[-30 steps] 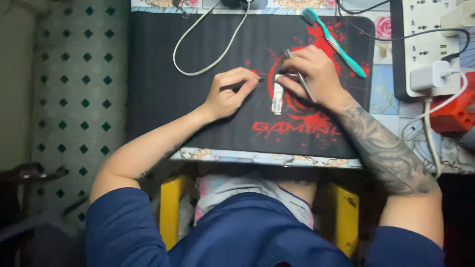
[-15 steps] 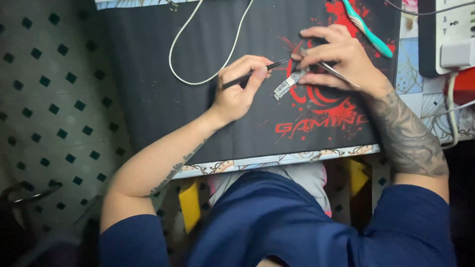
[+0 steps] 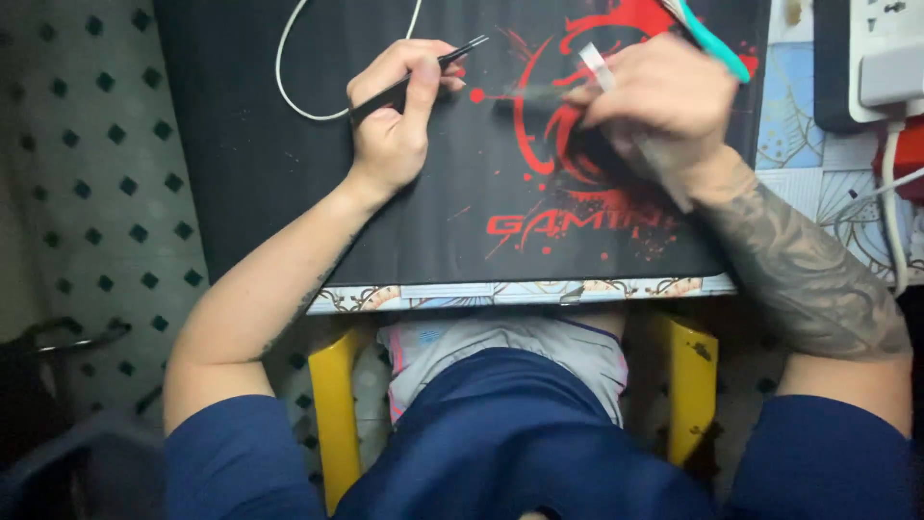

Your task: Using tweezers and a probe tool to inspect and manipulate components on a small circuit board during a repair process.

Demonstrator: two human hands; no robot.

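- Landmark: black desk mat (image 3: 289,173) with red print, lying on the table.
- Left hand (image 3: 390,125) rests on the mat's upper middle, fingers closed around black tweezers (image 3: 423,72), tips pointing toward the red emblem.
- Right hand (image 3: 664,101) hovers over the emblem, blurred, clasping a small pale strip-like part (image 3: 597,67).
- A white cable (image 3: 289,91) loops on the mat, beside the left hand.
- A teal tool (image 3: 717,43) lies at the mat's upper right corner.

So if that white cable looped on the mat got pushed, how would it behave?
The white cable lies in a loose curve, so probably floppy, bending rather than sliding whole. It looks thin, so likely light. On the dark desk mat it should drag, not roll.
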